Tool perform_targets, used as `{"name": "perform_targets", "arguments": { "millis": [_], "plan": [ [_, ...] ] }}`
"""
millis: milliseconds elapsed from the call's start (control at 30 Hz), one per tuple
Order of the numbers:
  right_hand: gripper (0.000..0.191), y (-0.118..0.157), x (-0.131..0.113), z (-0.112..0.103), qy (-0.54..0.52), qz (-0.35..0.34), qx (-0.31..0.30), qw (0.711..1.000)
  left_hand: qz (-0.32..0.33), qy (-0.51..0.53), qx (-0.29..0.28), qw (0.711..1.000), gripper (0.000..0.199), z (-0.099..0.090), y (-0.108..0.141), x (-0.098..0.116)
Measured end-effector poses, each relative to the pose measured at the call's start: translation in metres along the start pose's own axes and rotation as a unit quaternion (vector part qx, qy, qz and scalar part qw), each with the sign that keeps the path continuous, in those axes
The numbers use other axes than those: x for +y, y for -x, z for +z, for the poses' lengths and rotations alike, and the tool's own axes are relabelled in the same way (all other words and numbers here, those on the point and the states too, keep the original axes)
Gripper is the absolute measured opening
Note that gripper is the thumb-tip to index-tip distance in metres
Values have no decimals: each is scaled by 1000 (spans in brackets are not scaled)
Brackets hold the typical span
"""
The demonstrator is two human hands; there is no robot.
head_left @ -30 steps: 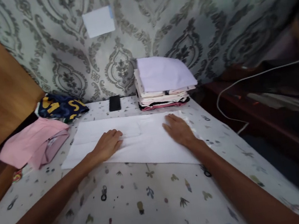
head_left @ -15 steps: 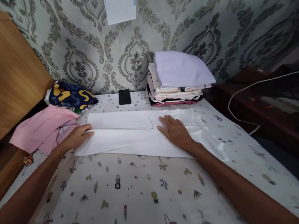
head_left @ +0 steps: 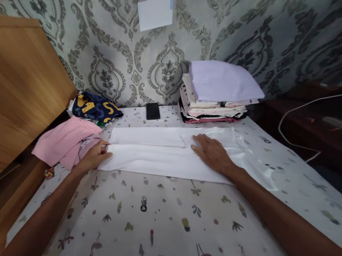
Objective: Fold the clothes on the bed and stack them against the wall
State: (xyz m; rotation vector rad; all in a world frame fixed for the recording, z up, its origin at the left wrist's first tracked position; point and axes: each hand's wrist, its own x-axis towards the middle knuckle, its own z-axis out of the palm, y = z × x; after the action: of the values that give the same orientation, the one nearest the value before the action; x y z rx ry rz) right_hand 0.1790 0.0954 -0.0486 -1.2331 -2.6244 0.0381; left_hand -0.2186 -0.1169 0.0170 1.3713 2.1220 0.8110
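Observation:
A white garment [head_left: 159,157] lies folded lengthwise in a long strip across the printed sheet [head_left: 159,223]. At its left end, my left hand [head_left: 96,154] is closed, with thumb and fingers pinching the edge of the cloth. My right hand [head_left: 211,152] rests palm down on the right part of the garment, its fingers spread. Beyond my right hand the cloth is thinner and rumpled.
Behind on the right stands a stack of folded clothes [head_left: 223,82], lavender on top. A black phone [head_left: 152,111] lies near the wall. Pink cloth [head_left: 69,140] and a navy patterned cloth [head_left: 94,107] are heaped at the left, beside a wooden panel [head_left: 9,91].
The whole view has shifted, so everything appears farther right. My left hand still pinches the cloth's left end and my right hand remains flat on it.

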Motion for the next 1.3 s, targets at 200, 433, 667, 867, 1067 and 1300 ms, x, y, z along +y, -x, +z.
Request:
{"name": "perform_targets", "arguments": {
  "millis": [200, 433, 667, 867, 1067, 1300],
  "plan": [
    [56, 0, 1, 2, 1, -1, 5, 1000, -68, 174, 122, 975, 47, 9, 2, 4],
    [55, -1, -1, -2, -1, 0, -4, 1000, -74, 113, 64, 989, 59, 8, 14, 1],
    [54, 0, -2, -2, -5, 1, -5, 1000, -72, 18, 76, 994, 54, 4, 11, -10],
    [53, -1, 4, 0, -23, -7, 23, 999, -46, -33, 66, 996, 51, 2, 13, -13],
    [47, 16, -24, -20, -72, -111, 65, 989, -3, -73, 70, 995, 45, 5, 15, -19],
    [37, 74, -88, -28, -204, -302, -14, 931, 14, -227, 76, 971, 37, 8, 25, -5]
  ]
}}
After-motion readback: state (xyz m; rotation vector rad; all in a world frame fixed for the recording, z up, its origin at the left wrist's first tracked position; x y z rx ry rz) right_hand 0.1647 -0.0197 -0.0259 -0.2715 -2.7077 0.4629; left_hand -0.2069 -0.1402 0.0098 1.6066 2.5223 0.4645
